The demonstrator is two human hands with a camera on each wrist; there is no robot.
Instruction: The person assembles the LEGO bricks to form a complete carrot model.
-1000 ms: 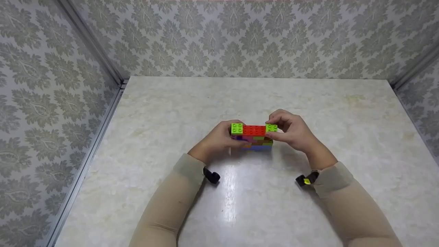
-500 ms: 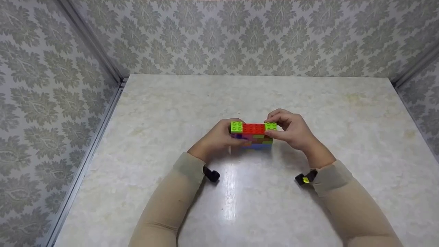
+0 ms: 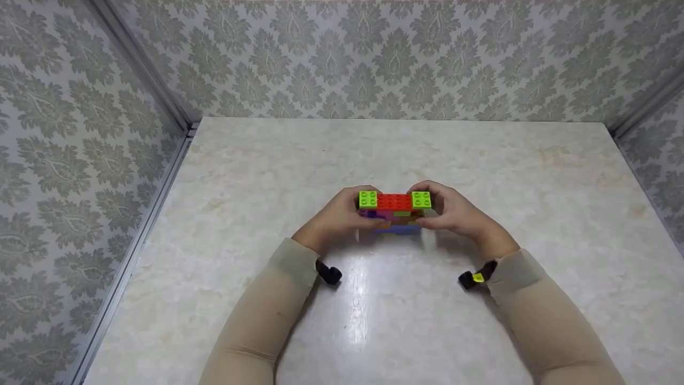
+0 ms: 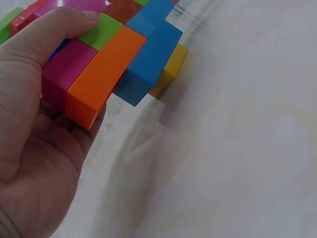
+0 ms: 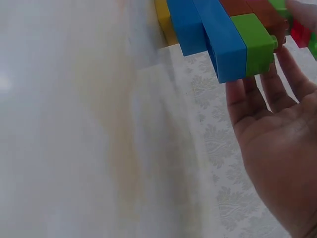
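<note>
Between both hands stands a block of stacked toy building bricks (image 3: 398, 218) in several colours. Its top row has a red brick (image 3: 394, 201) in the middle, with a light green brick (image 3: 368, 199) at the left end and another light green brick (image 3: 421, 200) at the right. My left hand (image 3: 342, 215) grips the left end, thumb on the near face. On the right end, my right hand (image 3: 458, 214) holds the block with thumb in front and fingers behind. Lower down, the left wrist view shows an orange brick (image 4: 106, 77), blue bricks (image 4: 151, 62) and a yellow brick (image 4: 170, 71) at the bottom.
The pale marbled table (image 3: 256, 160) surrounds the block. Patterned panels (image 3: 363, 59) rise behind it and at both sides, joined by a metal frame (image 3: 144, 64) on the left. A black wrist camera (image 3: 329, 274) sits on the left wrist, another wrist camera (image 3: 470, 279) on the right.
My right hand has let go of the right green brick and moved slightly down, now holding the block's side below it. The left hand has stayed in its grip.
</note>
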